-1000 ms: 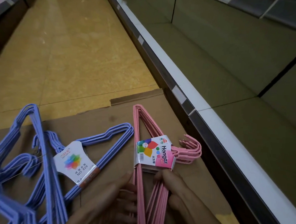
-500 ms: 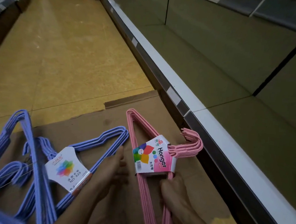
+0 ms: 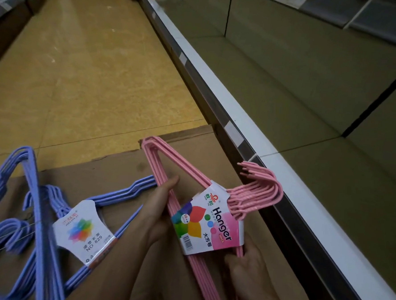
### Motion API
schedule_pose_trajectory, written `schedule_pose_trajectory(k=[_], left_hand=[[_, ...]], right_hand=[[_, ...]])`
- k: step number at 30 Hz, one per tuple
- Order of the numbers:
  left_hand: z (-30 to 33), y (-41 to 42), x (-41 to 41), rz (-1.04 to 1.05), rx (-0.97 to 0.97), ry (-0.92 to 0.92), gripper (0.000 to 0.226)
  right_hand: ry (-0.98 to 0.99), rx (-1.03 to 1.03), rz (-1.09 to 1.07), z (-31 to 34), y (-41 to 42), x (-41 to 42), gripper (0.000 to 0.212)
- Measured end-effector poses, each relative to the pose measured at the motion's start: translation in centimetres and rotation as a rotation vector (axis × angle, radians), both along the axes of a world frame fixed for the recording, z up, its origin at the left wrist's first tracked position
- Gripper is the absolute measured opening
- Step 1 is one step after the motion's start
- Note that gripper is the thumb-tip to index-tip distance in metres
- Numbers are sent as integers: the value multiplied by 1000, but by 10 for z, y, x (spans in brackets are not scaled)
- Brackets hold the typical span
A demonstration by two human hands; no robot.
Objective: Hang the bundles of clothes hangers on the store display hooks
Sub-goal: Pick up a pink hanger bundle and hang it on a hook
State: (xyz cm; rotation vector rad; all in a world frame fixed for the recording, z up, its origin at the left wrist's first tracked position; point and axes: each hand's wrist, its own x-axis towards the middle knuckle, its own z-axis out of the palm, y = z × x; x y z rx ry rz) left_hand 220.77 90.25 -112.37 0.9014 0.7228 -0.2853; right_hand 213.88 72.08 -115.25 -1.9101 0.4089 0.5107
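While lifting pink bundle (image 3: 202, 222) off cardboard (image 3: 121, 168), both hands grip: left fingers (image 3: 167, 185) curled round wires, right fingers (image 3: 243, 261) pinching lower wires, hooks (image 3: 259, 190) free for hanging.

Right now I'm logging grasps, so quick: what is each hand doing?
Left hand: closed on the pink hanger bundle, gripping its long side.
Right hand: closed on the same bundle, just below its label.
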Motion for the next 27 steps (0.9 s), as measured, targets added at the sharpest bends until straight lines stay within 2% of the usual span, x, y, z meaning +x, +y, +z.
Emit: schedule_pose_trajectory(k=[3, 6, 10, 14, 18, 27], left_hand=[[4, 6, 7, 81, -40, -27, 38], [16, 15, 8, 122, -87, -62, 19], [46, 30, 3, 273, -139, -102, 28], [86, 51, -14, 345, -119, -145, 18], [145, 71, -39, 406, -90, -138, 18], [325, 115, -104, 583, -84, -146, 15]], right_hand=[[-54, 29, 40, 10, 3, 8, 38], [-119, 11, 74, 20, 6, 17, 32], [-209, -22, 171, 46, 16, 30, 29], [-290, -4, 266, 89, 31, 39, 24], [-306, -65, 336, 149, 54, 34, 44], [-333, -41, 480, 329, 94, 9, 54]])
